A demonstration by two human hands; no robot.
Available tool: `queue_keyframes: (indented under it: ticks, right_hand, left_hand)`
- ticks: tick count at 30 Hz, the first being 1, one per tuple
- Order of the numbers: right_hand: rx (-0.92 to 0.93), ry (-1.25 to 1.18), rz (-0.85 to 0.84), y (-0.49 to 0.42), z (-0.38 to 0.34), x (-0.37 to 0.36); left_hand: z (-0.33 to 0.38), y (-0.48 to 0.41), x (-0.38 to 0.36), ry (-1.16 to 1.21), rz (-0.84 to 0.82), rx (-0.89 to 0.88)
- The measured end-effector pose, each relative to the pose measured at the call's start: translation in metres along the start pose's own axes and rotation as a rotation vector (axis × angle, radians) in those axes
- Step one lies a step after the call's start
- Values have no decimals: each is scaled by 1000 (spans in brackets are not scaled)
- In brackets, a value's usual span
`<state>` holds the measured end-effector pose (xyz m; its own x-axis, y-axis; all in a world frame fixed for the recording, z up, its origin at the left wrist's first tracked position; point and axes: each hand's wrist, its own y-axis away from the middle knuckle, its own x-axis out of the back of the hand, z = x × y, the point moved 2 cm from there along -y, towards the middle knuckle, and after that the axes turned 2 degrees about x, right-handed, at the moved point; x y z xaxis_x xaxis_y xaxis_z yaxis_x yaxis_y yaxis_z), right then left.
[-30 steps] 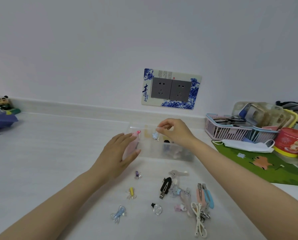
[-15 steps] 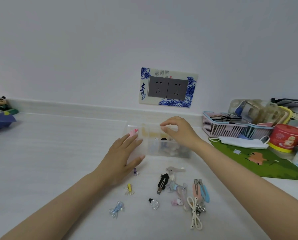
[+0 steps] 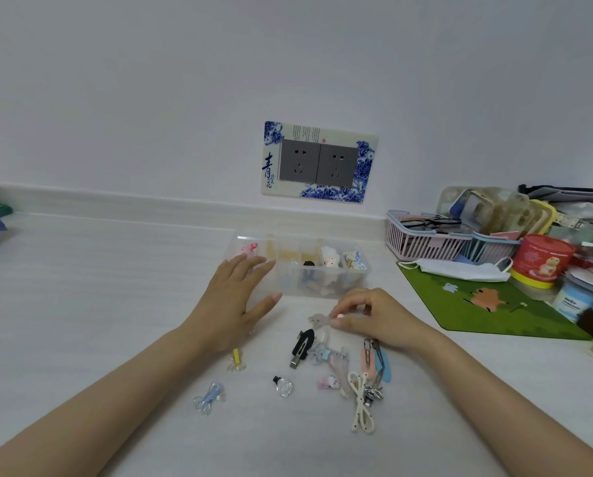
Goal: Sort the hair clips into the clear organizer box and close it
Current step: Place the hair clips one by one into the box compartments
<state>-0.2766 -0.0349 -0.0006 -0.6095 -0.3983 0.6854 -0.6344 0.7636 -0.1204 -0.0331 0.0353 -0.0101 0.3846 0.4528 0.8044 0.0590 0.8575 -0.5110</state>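
Between fingertips of the right hand (image 3: 374, 318), a pale clip (image 3: 317, 320) is pinched by its edge and may be dropped; the organizer box (image 3: 322, 273) is braced by the flat left hand (image 3: 233, 301).

White tabletop (image 3: 81, 287) w/ organizer box (image 3: 322, 287), loose hair clips (image 3: 302, 346), green mat (image 3: 488, 304), baskets (image 3: 422, 242).

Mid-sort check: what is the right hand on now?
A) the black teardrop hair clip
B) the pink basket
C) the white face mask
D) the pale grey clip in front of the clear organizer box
D: the right hand pinches the pale grey clip lying on the table before the clear organizer box.
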Motion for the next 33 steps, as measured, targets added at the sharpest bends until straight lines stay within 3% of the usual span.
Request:
queue_keyframes:
  ticks: [8, 15, 22, 27, 33]
  right_hand:
    - [75, -237, 159, -8, -22, 10]
    - [153, -210, 327, -63, -62, 36]
    - [107, -28, 157, -108, -60, 17]
    - [105, -100, 349, -119, -55, 16]
    - [61, -94, 239, -118, -59, 16]
  left_hand:
    - [-2, 3, 3, 37, -8, 5]
    - [-9, 5, 5, 47, -8, -7]
    - [-11, 5, 4, 47, -14, -16]
    - [-11, 5, 5, 53, -4, -16]
    - [-11, 5, 3, 55, 5, -16]
